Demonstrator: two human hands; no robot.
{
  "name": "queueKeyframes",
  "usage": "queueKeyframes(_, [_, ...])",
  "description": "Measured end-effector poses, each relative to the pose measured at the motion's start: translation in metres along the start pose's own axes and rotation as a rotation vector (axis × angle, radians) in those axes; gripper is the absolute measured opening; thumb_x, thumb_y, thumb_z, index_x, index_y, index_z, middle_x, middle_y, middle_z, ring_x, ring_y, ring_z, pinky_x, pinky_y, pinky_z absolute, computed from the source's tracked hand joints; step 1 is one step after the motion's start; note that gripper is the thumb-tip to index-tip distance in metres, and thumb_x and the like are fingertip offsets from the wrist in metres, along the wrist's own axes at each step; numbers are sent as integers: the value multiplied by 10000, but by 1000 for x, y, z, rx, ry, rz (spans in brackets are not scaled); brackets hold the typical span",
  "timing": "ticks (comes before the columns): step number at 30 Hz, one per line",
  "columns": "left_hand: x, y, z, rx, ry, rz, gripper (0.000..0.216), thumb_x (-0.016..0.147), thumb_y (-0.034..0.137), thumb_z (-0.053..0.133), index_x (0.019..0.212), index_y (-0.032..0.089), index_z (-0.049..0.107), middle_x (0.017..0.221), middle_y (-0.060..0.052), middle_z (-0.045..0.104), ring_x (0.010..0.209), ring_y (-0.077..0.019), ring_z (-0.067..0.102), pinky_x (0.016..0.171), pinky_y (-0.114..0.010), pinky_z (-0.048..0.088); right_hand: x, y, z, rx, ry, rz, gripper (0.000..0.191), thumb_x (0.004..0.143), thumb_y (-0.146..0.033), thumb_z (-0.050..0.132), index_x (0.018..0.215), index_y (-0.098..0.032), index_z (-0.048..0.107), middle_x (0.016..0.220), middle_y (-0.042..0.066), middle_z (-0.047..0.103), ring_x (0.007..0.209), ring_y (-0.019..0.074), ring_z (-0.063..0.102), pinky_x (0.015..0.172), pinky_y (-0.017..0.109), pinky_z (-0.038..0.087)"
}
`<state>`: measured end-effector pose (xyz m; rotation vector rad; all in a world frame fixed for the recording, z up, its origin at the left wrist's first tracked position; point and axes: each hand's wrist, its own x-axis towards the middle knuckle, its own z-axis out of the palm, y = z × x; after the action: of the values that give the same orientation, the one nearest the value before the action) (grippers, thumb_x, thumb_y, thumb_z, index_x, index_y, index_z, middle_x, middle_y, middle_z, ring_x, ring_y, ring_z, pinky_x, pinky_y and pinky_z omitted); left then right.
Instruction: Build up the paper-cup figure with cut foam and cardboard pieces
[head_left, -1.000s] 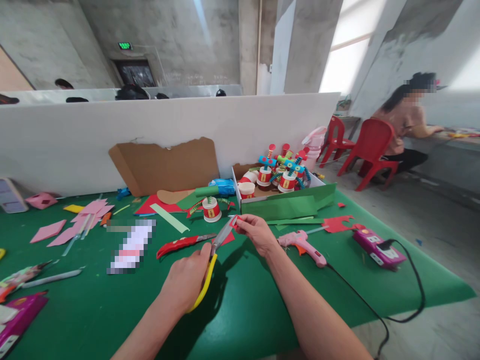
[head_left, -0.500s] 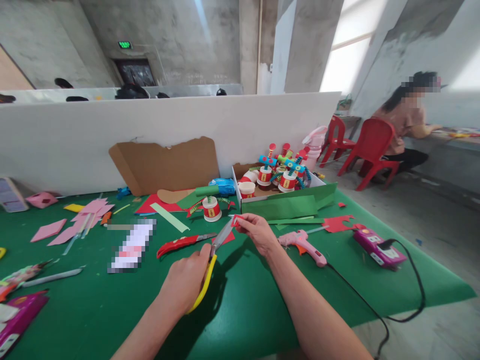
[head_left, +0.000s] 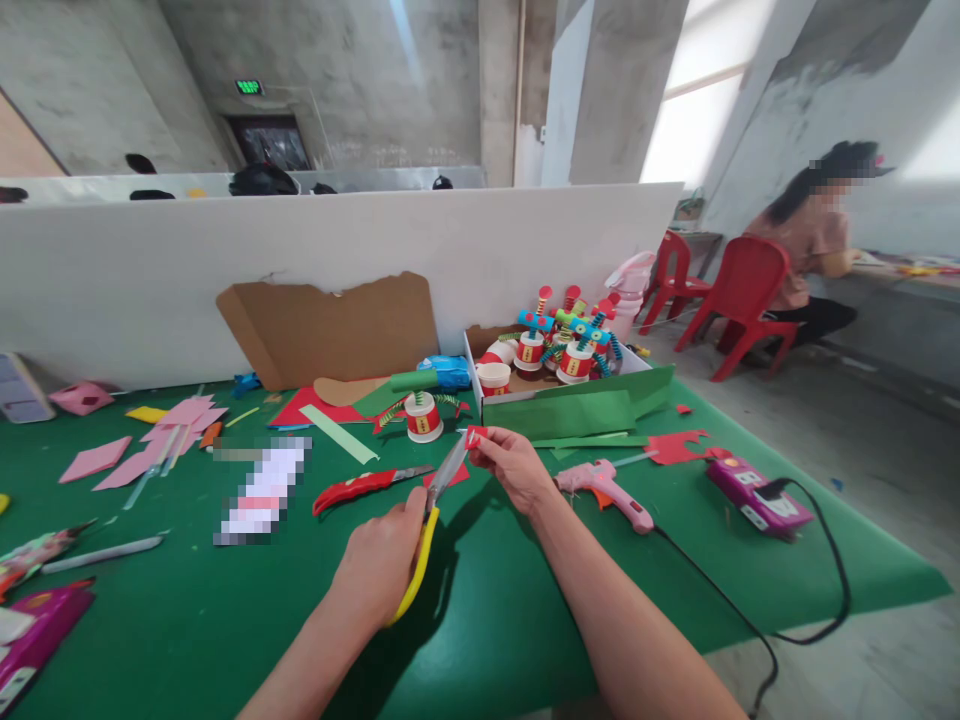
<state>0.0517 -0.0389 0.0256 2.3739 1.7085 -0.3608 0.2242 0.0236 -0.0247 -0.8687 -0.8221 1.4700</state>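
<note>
My left hand (head_left: 385, 556) is closed round the yellow-handled scissors (head_left: 422, 570), whose blades point up and to the right. My right hand (head_left: 514, 465) pinches a small piece of red paper (head_left: 475, 437) right at the blade tips. Beneath the blades another red paper scrap (head_left: 454, 476) lies on the green table. A red-handled utility knife (head_left: 367, 487) rests left of the scissors. Just beyond the hands stands a paper cup figure (head_left: 424, 418) with folded green arms and a green roll behind its top. To the right of my right hand lies a pink glue gun (head_left: 609, 492).
A box (head_left: 562, 412) at the back holds several cup figures. A purple power strip (head_left: 759, 497) and its black cable lie on the right. Pink paper (head_left: 169, 435) and a blurred-out white item (head_left: 264, 490) lie left. A person (head_left: 814, 230) sits far right near red chairs (head_left: 739, 295).
My left hand and the scissors have shifted slightly to the right. My right hand keeps its pinch on the red paper almost in place.
</note>
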Motion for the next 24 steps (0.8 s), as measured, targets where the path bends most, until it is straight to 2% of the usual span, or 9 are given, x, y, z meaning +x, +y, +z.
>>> queueKeyframes(7, [0, -1, 1, 11, 3, 2, 368, 877, 118, 342, 1241, 142, 392, 1016, -146, 669, 899, -270, 675, 734, -349, 495, -1, 0, 0, 10, -11, -5, 314, 536, -410, 832, 687, -171, 696, 614, -16, 633, 565, 87, 525, 638, 247, 437])
queueKeyframes(13, [2, -1, 2, 4, 19, 19, 412, 871, 109, 337, 1281, 140, 365, 1032, -141, 665, 907, -287, 671, 741, -383, 502, 1, 2, 0, 10, -3, -6, 301, 536, -396, 834, 690, -174, 701, 625, -13, 643, 562, 85, 525, 640, 249, 435])
queueKeyframes(24, [5, 1, 4, -1, 41, 18, 357, 890, 148, 329, 1243, 141, 385, 1023, -150, 656, 886, -280, 674, 730, -380, 508, 0, 2, 1, -15, -20, 0, 286, 543, -387, 828, 701, -174, 717, 635, -13, 655, 552, 78, 517, 628, 239, 427])
